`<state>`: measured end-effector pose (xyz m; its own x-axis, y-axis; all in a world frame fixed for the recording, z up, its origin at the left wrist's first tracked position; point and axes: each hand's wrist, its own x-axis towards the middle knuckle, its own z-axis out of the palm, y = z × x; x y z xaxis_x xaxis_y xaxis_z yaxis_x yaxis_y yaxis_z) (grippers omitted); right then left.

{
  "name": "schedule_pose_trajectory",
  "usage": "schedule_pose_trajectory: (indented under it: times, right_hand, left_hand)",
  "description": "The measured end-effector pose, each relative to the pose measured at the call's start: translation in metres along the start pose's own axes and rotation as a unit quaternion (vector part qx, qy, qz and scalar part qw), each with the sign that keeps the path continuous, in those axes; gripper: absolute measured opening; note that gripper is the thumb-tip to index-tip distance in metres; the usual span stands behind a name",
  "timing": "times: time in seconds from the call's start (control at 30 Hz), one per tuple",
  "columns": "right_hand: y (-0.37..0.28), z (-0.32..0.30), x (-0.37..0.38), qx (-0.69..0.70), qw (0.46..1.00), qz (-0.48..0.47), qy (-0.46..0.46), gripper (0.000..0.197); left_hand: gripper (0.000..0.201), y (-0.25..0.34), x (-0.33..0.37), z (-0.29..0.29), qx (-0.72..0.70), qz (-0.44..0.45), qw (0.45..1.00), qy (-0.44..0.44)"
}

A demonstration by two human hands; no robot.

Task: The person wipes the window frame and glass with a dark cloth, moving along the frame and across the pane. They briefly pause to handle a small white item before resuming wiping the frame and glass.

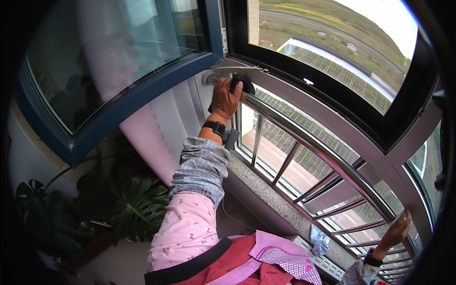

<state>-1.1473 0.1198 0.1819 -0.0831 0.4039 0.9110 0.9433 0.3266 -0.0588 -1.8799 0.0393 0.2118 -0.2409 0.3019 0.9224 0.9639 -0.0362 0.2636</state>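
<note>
My left hand (225,97) is closed at the far left end of a shiny metal handrail (308,138), below the window's corner. Its fingers press a dark, rounded thing (244,84) against the rail; what kind of thing it is I cannot make out. Farther right and nearer to me, my right hand (396,231) curls over the same handrail. A pale edge shows by its fingers, too small to name. Both wrists wear black bands. My left arm has a grey checked sleeve under a pink patterned sleeve cover.
An open window sash with a blue frame (147,97) juts in at the left. Upright bars join the handrail above a speckled stone sill (266,190). A crumpled light-blue cloth (319,240) lies on the sill beside a white slotted panel (327,263). A leafy plant (140,202) stands lower left, near a pink curtain (152,145).
</note>
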Motion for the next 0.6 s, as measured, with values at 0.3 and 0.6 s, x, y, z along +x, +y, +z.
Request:
schedule_pose_trajectory:
  times: [0.3, 0.6]
  right_hand:
    - [-0.024, -0.007, 0.005, 0.0, 1.0, 0.007, 0.02, 0.017]
    - [-0.051, -0.02, 0.018, -0.016, 1.0, 0.007, 0.014, 0.016]
  left_hand:
    - [0.041, -0.03, 0.013, -0.001, 0.039, -0.069, 0.996, -0.035]
    - [0.034, 0.289, -0.078, 0.043, -0.122, 0.16, 0.977, -0.074]
